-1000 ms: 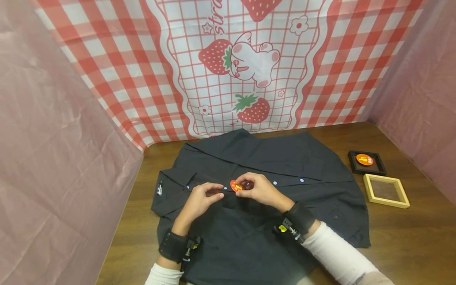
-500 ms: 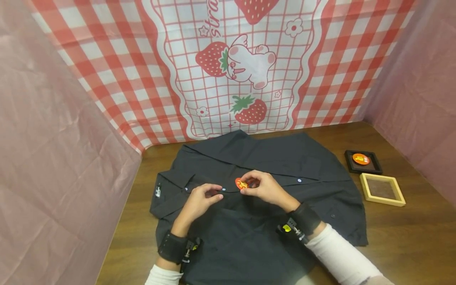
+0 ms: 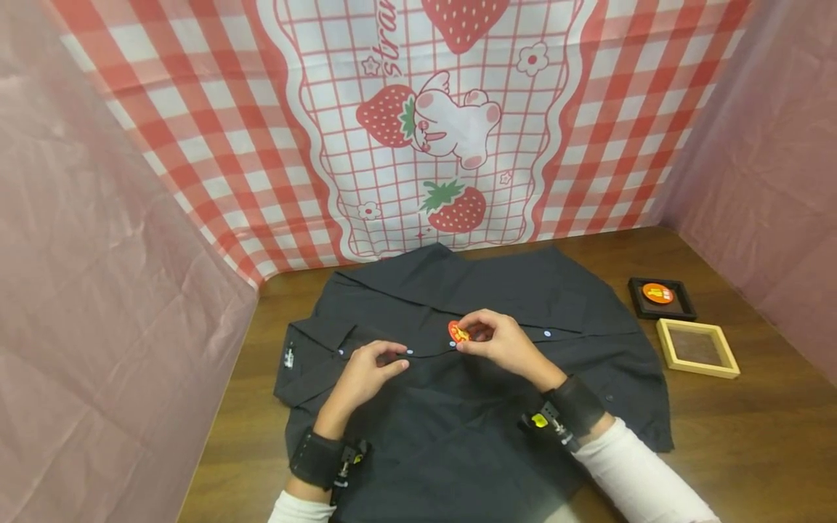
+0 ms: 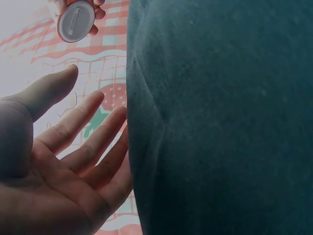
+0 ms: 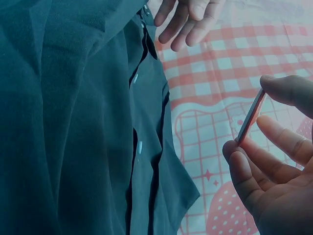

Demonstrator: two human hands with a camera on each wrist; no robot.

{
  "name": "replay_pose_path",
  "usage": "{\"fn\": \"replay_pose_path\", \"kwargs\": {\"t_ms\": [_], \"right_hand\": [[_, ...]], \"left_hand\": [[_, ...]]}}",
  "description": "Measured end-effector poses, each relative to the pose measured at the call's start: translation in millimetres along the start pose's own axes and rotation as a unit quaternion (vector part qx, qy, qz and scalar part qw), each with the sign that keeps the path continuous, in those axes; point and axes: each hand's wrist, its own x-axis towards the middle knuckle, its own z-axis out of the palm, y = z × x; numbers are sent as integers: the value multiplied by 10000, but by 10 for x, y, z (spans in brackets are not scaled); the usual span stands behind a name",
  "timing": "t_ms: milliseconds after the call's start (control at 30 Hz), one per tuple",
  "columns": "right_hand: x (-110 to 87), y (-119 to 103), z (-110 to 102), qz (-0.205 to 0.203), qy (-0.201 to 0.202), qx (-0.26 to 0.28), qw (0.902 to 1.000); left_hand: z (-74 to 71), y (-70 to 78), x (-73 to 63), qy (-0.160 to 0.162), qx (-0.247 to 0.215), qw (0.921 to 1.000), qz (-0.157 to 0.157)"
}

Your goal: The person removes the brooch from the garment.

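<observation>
A dark button-up shirt lies spread over the table. My right hand holds a round red pin badge with a yellow figure by its edge, above the shirt's placket. The left wrist view shows the badge's silver back with a pin across it. Seen edge-on in the right wrist view, the badge sits between thumb and fingertips. My left hand hovers close over the shirt near a small pale button. Its fingers are spread and relaxed, holding nothing.
To the right on the wooden table, a black frame bears another orange-red badge. A pale yellow frame lies in front of it. A strawberry-print cloth hangs behind, and pink cloth walls both sides.
My right hand has shifted to the right along the placket with the badge, and a shirt button now shows just below the badge. My left hand stays nearly where it was.
</observation>
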Motion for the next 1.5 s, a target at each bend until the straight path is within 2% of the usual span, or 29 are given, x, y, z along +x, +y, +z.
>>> {"fn": "replay_pose_path", "kwargs": {"t_ms": [267,433,633,1100,1500], "right_hand": [[-66,15,-105,59,99,-88,9999],[-74,31,-182,119,203,-170,9996],[-77,4,-287,188,264,-281,9991],[-115,76,-414,422,502,-273,9975],[-204,89,-559,549,739,-447,9948]], "left_hand": [[14,0,-21,-5,42,9999,-120],[13,16,-20,94,-60,9999,-22],[-8,21,-13,190,-46,9998,-61],[-23,31,7,6,136,9999,0],[-36,31,16,-73,220,9997,-128]]}}
